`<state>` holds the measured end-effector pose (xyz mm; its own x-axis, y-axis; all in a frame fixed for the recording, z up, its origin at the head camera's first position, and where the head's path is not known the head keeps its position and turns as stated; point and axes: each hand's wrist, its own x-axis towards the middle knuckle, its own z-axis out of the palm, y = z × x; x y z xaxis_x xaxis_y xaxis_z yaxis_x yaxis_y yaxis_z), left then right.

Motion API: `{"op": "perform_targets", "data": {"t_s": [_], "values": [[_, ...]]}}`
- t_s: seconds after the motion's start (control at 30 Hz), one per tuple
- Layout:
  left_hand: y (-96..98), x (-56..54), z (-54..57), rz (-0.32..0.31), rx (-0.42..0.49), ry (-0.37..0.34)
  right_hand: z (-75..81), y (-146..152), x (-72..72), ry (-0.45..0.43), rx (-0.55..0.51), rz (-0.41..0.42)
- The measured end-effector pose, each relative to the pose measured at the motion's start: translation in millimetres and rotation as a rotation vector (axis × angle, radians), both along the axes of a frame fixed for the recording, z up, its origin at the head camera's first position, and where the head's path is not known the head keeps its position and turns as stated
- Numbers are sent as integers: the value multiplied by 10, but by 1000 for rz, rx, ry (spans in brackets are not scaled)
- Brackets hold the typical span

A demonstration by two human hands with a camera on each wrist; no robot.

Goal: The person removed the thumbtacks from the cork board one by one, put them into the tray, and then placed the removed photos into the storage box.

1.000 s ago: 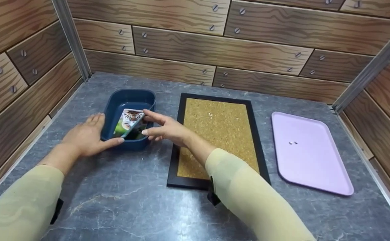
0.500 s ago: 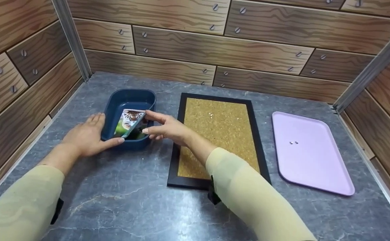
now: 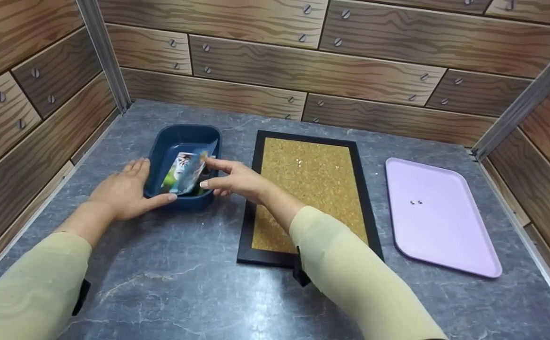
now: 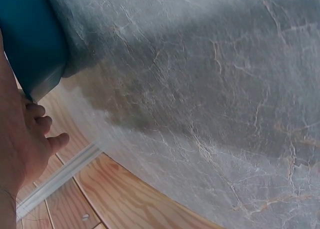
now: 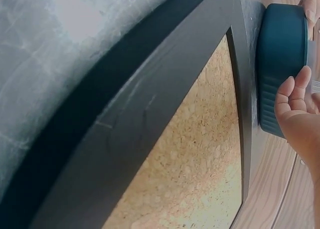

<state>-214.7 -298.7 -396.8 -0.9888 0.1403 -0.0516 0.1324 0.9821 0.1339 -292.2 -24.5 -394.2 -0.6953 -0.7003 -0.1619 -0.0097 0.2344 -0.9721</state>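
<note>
In the head view a stack of glossy picture cards (image 3: 174,175) lies inside a dark blue plastic bin (image 3: 168,137). One card (image 3: 193,172) above the stack is tilted and blurred, its upper corner by the index fingertip of my right hand (image 3: 237,181). The right thumb sits apart from that finger, over the bin's right side. My left hand (image 3: 119,191) rests against the bin's left wall, fingers extended, with the thumb on the near rim by the cards' lower corner. In the right wrist view the right hand's fingers bend loosely at the bin's rim; its thumb is hidden.
A black-framed cork board (image 3: 308,189) lies right of the bin, with small shiny pins (image 3: 299,163) on it. Farther right is a lilac tray (image 3: 440,231) holding two small pins (image 3: 416,202). Wood-patterned walls (image 3: 237,56) enclose the grey marbled table (image 3: 175,264).
The card by the right index finger has shifted and blurred, and now shows a bluish surface over the tiger picture. Both hands stay almost where they were.
</note>
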Motion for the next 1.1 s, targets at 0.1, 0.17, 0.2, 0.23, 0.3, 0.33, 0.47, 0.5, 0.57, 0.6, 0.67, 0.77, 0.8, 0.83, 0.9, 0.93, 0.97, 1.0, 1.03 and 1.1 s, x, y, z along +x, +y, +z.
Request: {"op": "perform_targets", "data": {"t_s": [0.1, 0.17, 0.2, 0.23, 0.3, 0.33, 0.47, 0.5, 0.57, 0.6, 0.67, 0.77, 0.8, 0.83, 0.9, 0.93, 0.97, 1.0, 1.03, 1.1], "values": [[19, -1, -2, 6, -4, -8, -3, 18, 1, -2, 19, 5], [31, -5, -5, 8, -5, -12, -4, 29, 5, -4, 27, 8], [37, -6, -6, 7, -5, -14, -5, 33, 7, -4, 28, 12], [42, -8, -8, 8, -6, -14, -6, 35, 11, -2, 29, 17], [52, -13, -14, 6, -7, -13, -7, 39, 16, 6, 27, 25], [57, -17, -18, 4, -7, -12, -7, 43, 16, 8, 25, 28], [83, -27, -21, -4, -5, -8, 2, 86, 10, 15, 19, 24], [89, -29, -20, -6, -4, -8, 5, 101, 3, 12, 16, 19], [97, -34, -17, -8, -3, -9, 20, 140, -6, 7, 11, 10], [99, -36, -18, -7, -3, -8, 29, 160, -11, 5, 10, 3], [99, -38, -18, -4, -1, -9, 50, 202, -22, -4, 1, -11], [90, -36, -20, 6, 1, -8, 88, 279, -38, -21, -17, -29], [85, -35, -20, 9, 1, -8, 100, 309, -45, -23, -20, -36], [80, -34, -18, 11, 1, -9, 109, 344, -57, -22, -26, -39], [61, -33, -15, 15, 2, -11, 130, 418, -80, -15, -31, -50], [49, -34, -12, 16, 2, -14, 142, 459, -92, -9, -31, -56], [38, -31, -5, 17, 2, -17, 148, 502, -109, -4, -31, -64], [25, -31, -2, 16, -1, -20, 158, 545, -122, 0, -31, -73], [11, -28, 3, 17, -2, -23, 166, 591, -137, 3, -32, -80], [-16, -21, 15, 15, -11, -33, 185, 686, -161, 6, -30, -100]]}}
